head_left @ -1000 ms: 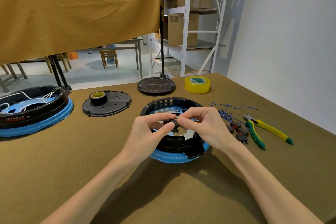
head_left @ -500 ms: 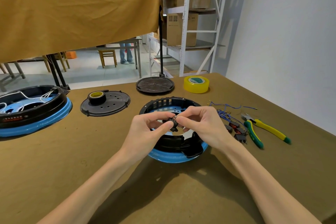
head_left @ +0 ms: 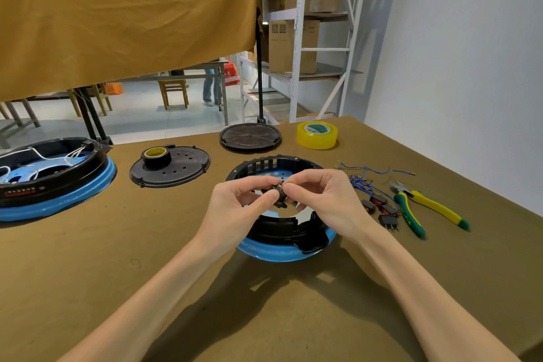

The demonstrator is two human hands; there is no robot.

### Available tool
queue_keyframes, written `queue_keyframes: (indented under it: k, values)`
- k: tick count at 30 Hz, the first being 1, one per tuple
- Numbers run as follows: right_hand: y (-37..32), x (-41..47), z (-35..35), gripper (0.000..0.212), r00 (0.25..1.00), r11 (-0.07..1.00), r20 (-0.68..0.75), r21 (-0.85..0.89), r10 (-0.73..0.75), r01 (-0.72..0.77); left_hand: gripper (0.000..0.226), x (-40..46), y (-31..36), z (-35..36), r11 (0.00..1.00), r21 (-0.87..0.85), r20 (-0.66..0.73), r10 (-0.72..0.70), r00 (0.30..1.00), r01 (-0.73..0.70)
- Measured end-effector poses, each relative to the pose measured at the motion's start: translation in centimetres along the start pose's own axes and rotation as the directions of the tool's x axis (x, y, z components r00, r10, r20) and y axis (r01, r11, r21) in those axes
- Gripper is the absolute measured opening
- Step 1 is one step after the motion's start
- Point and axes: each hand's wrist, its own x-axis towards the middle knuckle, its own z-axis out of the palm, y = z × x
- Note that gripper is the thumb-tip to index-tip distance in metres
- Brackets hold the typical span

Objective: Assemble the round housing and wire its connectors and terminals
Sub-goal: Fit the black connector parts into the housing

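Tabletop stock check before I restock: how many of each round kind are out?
Blue-rimmed housings: 2
Black round lids: 2
Tape rolls: 2
Total: 6

Both your hands sit over the round housing (head_left: 282, 232), so its open middle is blocked from above. To your right the way is cluttered: blue wires (head_left: 364, 178), small connectors (head_left: 382, 210) and pliers (head_left: 426, 209) lie close together. Bare table (head_left: 147, 244) stretches left of the housing and along the near edge. Further left a perforated lid (head_left: 173, 170) with a tape roll (head_left: 155, 155) on it, then a second housing (head_left: 53, 179). Behind: a ribbed disc (head_left: 250, 137) and yellow tape (head_left: 316, 134).
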Motion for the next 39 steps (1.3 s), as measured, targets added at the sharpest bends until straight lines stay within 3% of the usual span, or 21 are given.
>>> queue_keyframes:
  k: [7, 16, 26, 32, 35, 39]
  values:
    - [-0.7, -0.8, -1.1, 0.021, 0.999, 0.99, 0.038, 0.141, -0.002, -0.003, 0.03, 0.1, 0.9, -0.3, 0.998, -0.057, 0.124, 0.002, 0.992, 0.005]
    - [-1.1, -1.2, -0.5, 0.013, 0.999, 0.989, 0.039, 0.145, -0.015, 0.009, 0.031, 0.1, 1.2, 0.1, 0.999, 0.048, 0.115, -0.03, 0.993, 0.025]
    - [-1.2, -1.5, -0.1, 0.006, 0.999, 0.99, 0.034, 0.135, -0.041, 0.036, 0.033, 0.1, 1.8, 0.5, 1.0, 0.004, 0.13, -0.03, 0.991, 0.03]
    - [-1.6, -1.2, -2.1, 0.015, 0.992, 0.925, -0.077, 0.376, 0.096, -0.06, 0.027, 0.3, 1.2, 0.1, 0.993, -0.028, 0.093, -0.112, 0.989, 0.115]
    - [-1.1, -1.4, -1.4, 0.002, 0.994, 0.95, -0.047, 0.3, 0.101, -0.082, 0.026, 0.4, 1.4, 0.2, 0.988, -0.102, 0.115, -0.108, 0.987, 0.12]
    - [-1.1, -1.5, -1.0, 0.011, 0.994, 0.975, -0.078, 0.213, 0.083, -0.064, 0.021, 0.3, 1.3, -0.1, 0.995, -0.036, 0.124, -0.085, 0.989, 0.09]
